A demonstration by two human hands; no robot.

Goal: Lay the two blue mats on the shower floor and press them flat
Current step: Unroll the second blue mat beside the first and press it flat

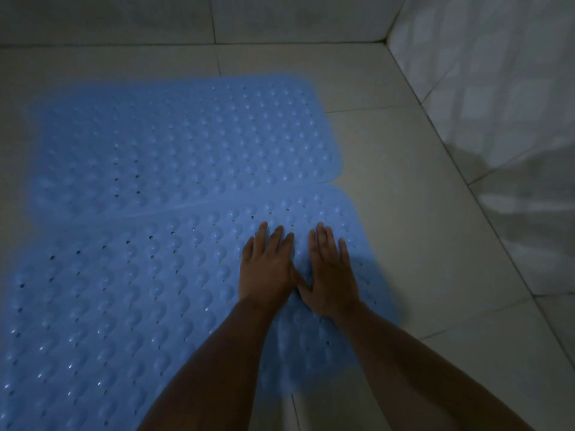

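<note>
Two blue bubbled mats lie side by side on the tiled shower floor [389, 194]. The far mat [174, 144] lies flat, and the near mat [118, 293] slightly overlaps its front edge. My left hand [267, 269] and my right hand [330, 272] press palm-down on the right end of the near mat. Their fingers are straight and point away from me, and the two thumbs touch between the hands. My forearms cover part of the near mat's front right corner.
A tiled wall [485, 76] rises on the right, and another wall [155, 17] runs along the back; they meet in a corner at the upper right. Bare floor tiles lie right of the mats and behind the far mat. The light is dim.
</note>
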